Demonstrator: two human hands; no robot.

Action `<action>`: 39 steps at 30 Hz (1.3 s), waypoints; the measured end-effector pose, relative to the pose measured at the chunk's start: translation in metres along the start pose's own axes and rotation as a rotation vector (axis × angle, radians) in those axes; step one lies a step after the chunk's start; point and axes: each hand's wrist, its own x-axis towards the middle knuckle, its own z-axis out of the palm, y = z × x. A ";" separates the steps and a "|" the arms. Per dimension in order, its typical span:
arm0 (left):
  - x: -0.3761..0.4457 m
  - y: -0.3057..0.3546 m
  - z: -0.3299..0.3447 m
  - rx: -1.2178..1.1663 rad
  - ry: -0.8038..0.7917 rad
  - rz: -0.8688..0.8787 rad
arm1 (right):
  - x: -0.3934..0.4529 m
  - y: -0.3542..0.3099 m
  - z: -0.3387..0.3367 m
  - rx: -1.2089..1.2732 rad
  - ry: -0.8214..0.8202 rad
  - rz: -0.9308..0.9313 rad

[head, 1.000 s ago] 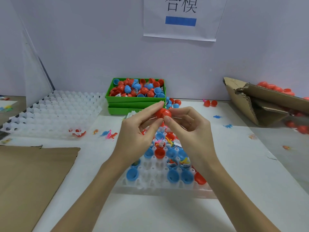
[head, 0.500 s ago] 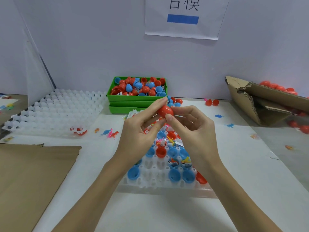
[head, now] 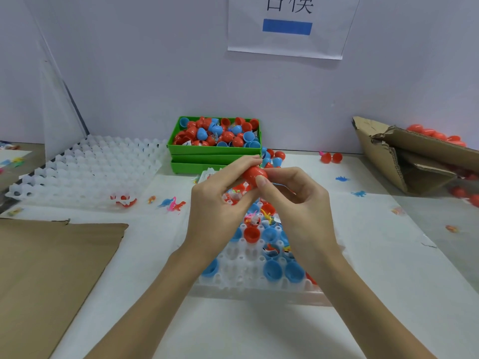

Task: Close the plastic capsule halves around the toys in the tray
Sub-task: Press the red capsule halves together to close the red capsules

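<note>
A red plastic capsule [head: 252, 174] is held up above the white tray [head: 246, 278]. My left hand [head: 220, 203] pinches it from the left, and my right hand [head: 298, 206] pinches it from the right with the thumb on its front. The tray below holds several open blue and red capsule halves, some with small toys inside. My hands hide part of the tray's far rows.
A green bin [head: 215, 149] of loose red and blue halves stands behind the tray. An empty white tray [head: 85, 172] lies at the left, flat cardboard [head: 51, 268] at the near left, a cardboard box [head: 404, 161] with red capsules at the right. Small toys [head: 172, 203] are scattered on the table.
Both hands stay on the red capsule at about the same height. My right thumb has shifted on its front.
</note>
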 end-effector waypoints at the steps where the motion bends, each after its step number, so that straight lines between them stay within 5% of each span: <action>1: -0.001 0.000 0.001 -0.003 0.000 -0.001 | 0.000 0.001 0.001 -0.009 0.002 -0.002; 23: -0.008 0.000 0.010 0.052 0.044 0.095 | -0.015 0.008 0.015 0.032 0.098 -0.040; 39: 0.000 0.000 -0.001 -0.116 -0.076 0.056 | 0.009 0.000 -0.009 0.834 -0.378 0.575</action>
